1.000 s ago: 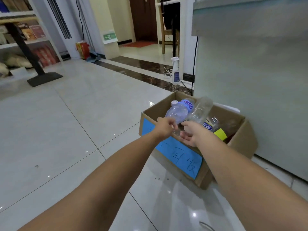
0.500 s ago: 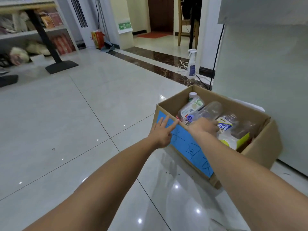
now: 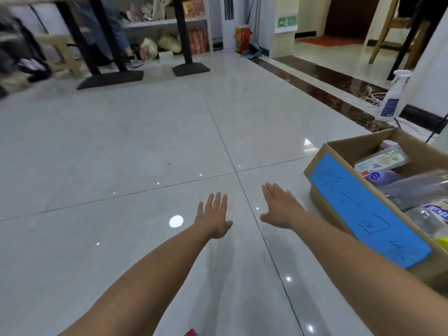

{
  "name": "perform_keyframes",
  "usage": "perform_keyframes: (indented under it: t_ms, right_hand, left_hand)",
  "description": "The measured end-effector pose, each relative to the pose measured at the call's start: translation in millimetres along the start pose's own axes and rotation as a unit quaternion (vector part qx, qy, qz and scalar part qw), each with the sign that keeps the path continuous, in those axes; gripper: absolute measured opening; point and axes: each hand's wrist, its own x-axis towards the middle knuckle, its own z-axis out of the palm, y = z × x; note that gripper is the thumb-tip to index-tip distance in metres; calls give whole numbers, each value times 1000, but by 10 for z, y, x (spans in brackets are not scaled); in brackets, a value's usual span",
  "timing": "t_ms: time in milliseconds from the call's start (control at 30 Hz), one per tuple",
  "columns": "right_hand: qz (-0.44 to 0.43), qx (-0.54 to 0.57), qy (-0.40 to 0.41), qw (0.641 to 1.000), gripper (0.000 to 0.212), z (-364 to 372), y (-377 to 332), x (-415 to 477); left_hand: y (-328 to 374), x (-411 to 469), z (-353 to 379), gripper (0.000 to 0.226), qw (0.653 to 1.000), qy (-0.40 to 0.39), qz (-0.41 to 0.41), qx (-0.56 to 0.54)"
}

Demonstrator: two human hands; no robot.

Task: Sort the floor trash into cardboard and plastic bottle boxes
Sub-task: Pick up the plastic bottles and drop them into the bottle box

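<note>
**Head view.** Left grip (image 3: 214, 218) and right grip (image 3: 278, 207) hover over the floor (image 3: 121, 154), both spread flat with straight fingers, holding nothing. The blue-labelled box (image 3: 356, 145), with bottles (image 3: 417, 187) lying inside, stands just right of the right grip, the nearer one. Its long axis runs alongside that forearm. No loose trash shows ahead. A red scrap (image 3: 191, 332) at the bottom edge cannot be identified.

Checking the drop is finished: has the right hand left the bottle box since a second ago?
Yes. The right hand was over the cardboard box; now it is open above the floor, left of the box.
</note>
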Motion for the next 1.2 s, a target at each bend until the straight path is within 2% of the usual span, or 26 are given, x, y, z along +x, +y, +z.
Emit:
perform_keyframes:
  t_ms: [133, 233, 367, 467, 567, 700, 933, 1067, 1200]
  right_hand:
    - [-93, -75, -53, 991, 86, 296, -500, 101]
    - [-165, -85, -63, 981, 86, 426, -1059, 110]
    - [-234, -66, -107, 964, 86, 744, -1764, -119]
    - [-261, -72, -146, 952, 85, 893, -2013, -379]
    - [-269, -111, -140, 946, 84, 1010, -2019, -518]
    - [-283, -221, -125, 925, 86, 1120, -1854, -637]
    - [-333, -345, -96, 872, 86, 1107, -1595, -1219]
    - [-376, -378, -89, 841, 89, 1242, -1567, -1422]
    - [-448, -409, -85, 790, 98, 1384, -1519, -1262]
  left_hand:
    - [-745, -559, 319, 73, 995, -20, -96, -26]
    - [-1194, -1044, 543, 73, 983, -31, -171, -53]
    - [-1464, -1804, 789, 73, 968, -61, -233, -70]
    - [-1503, -2334, 945, 73, 959, -96, -254, -81]
    - [-1533, -2600, 1148, 72, 956, -94, -267, -75]
    - [-1477, -2700, 1422, 72, 961, -81, -253, -81]
    - [-1126, -3018, 1722, 76, 966, -84, -212, -120]
    - [-1036, -3171, 1827, 95, 965, -86, -201, -141]
    - [-984, -3222, 2059, 122, 954, -122, -239, -131]
